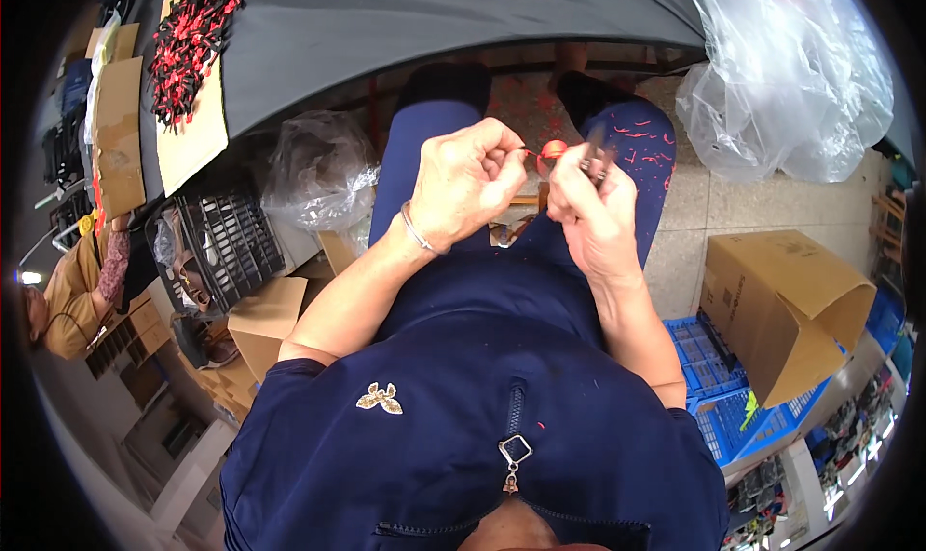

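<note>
Above my lap, my left hand [473, 177] is closed in a pinch on the end of a thin red strip [550, 156]. The strip runs across to my right hand [593, 204], looping near its fingertips. Closed in the right hand is a small metal tool, apparently thread snips [600, 161], smeared by motion. Both hands are close together, with only a narrow gap bridged by the red strip. Short red clippings [641, 151] lie scattered over my right trouser knee.
Ahead stands a dark-covered table [434, 50], with a heap of black-and-red pieces [193, 45] on cardboard. Clear plastic bags [791, 79] hang at right. A cardboard box [781, 300] rests on blue crates [733, 406]. At left are a black crate [227, 242] and another person [77, 295].
</note>
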Demonstrator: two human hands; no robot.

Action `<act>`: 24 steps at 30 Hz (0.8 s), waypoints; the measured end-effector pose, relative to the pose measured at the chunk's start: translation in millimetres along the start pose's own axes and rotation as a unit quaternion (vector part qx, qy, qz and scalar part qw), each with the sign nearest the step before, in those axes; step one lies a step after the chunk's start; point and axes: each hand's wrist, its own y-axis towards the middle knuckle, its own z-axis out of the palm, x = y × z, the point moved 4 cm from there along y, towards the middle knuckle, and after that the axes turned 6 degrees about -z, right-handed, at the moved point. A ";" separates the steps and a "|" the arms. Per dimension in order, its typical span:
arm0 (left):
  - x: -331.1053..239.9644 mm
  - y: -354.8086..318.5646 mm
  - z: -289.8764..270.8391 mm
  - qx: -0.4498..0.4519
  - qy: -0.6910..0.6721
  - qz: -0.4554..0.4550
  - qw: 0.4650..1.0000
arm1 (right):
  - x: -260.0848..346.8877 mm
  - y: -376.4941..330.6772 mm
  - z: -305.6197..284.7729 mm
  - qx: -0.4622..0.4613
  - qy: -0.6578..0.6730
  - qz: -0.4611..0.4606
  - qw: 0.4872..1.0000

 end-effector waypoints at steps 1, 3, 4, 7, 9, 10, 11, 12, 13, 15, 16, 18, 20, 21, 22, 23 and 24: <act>1.2 2.6 -1.7 -0.017 0.039 0.014 0.999 | 5.7 -3.4 6.0 0.008 0.054 -0.036 0.998; 25.2 2.9 0.0 0.020 -0.103 -0.118 0.988 | 28.6 -6.0 10.8 0.030 0.071 -0.081 0.994; 36.3 1.1 2.3 0.054 -0.210 -0.196 0.956 | 35.8 -5.5 10.1 0.040 0.077 -0.100 0.991; 30.6 -1.8 1.2 0.095 -0.308 -0.261 0.910 | 38.5 3.3 -13.0 -0.006 -0.152 -0.092 0.984; 26.0 -3.9 0.5 0.099 -0.340 -0.269 0.896 | 32.7 4.9 -19.4 -0.057 -0.254 -0.073 0.963; 25.1 -4.5 1.3 0.103 -0.373 -0.276 0.880 | 35.2 4.3 -14.6 -0.058 -0.315 -0.129 0.939; 24.9 -4.8 1.5 0.103 -0.373 -0.276 0.880 | 38.0 2.5 -9.2 -0.060 -0.375 -0.182 0.907; 24.6 -5.1 2.6 0.107 -0.401 -0.277 0.867 | 36.5 2.6 -6.8 -0.060 -0.375 -0.182 0.907; 24.2 -5.5 3.6 0.110 -0.428 -0.277 0.853 | 38.1 2.0 -4.0 -0.069 -0.403 -0.222 0.885; 22.7 -7.1 4.9 0.120 -0.454 -0.275 0.839 | 36.2 1.1 -6.4 -0.074 -0.452 -0.269 0.847; 21.3 -8.3 6.0 0.131 -0.478 -0.274 0.824 | 35.5 0.6 -8.2 -0.074 -0.452 -0.269 0.847; 18.4 -8.8 5.6 0.136 -0.475 -0.272 0.826 | 35.5 0.2 -4.2 -0.032 -0.536 -0.301 0.788; 16.0 -8.3 5.2 0.141 -0.472 -0.271 0.827 | 37.6 2.1 -0.9 -0.040 -0.542 -0.314 0.778; 14.8 -7.9 4.8 0.144 -0.467 -0.266 0.831 | 38.3 2.7 0.0 -0.033 -0.552 -0.325 0.768; 13.7 -7.4 4.6 0.147 -0.463 -0.261 0.834 | 39.3 2.8 1.0 -0.026 -0.561 -0.335 0.757; 14.0 -7.6 3.8 0.146 -0.463 -0.261 0.834 | 39.6 3.4 1.7 -0.024 -0.561 -0.334 0.757; 13.4 -6.6 2.7 0.149 -0.458 -0.245 0.842 | 39.9 4.1 2.6 -0.020 -0.569 -0.332 0.752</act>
